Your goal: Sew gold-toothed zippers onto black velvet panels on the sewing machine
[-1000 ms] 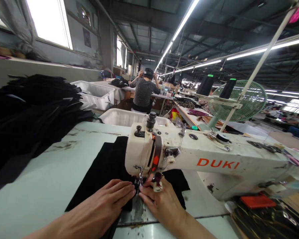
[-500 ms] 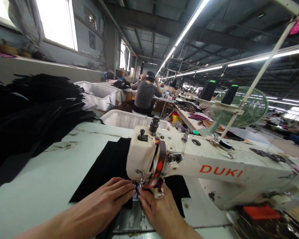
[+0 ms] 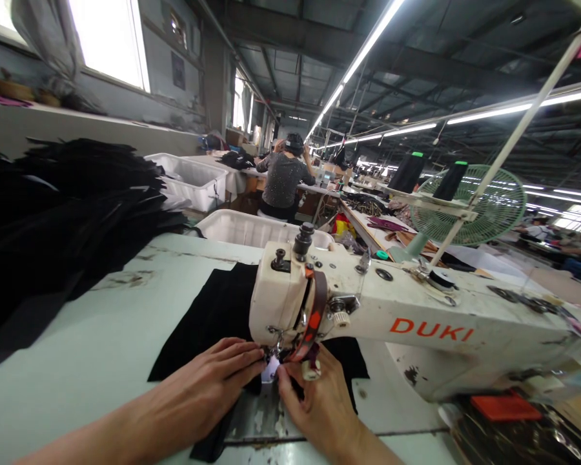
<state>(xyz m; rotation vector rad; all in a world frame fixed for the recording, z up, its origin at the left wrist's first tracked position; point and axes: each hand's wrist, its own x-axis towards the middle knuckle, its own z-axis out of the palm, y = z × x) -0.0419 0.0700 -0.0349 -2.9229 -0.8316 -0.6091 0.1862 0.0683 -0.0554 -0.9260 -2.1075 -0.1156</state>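
Observation:
A black fabric piece (image 3: 198, 323) lies under the head of the white sewing machine (image 3: 358, 303), and a strip of it hangs down below my left wrist. My left hand (image 3: 217, 378) is at the left of the needle area, fingers together and bent on the fabric; its thumb is mostly hidden. On the other side, my right hand (image 3: 319, 400) has thumb and index finger closed at the fabric's edge, close by the presser foot. Between the fingertips a lit metal plate (image 3: 270, 371) shows. A patterned strap (image 3: 314, 316) loops from the machine head towards my right fingers.
A large stack of black cut pieces (image 3: 68, 213) covers the table's left side. White plastic bins (image 3: 266, 227) stand behind the table. Thread cones (image 3: 407, 173) and a green fan (image 3: 494, 203) are at right. A person (image 3: 285, 181) sits ahead at another table.
The fabric has shifted slightly away and to the right. My right fingertips have drawn a little apart from the left ones, baring the lit plate. More black strip shows below my left wrist.

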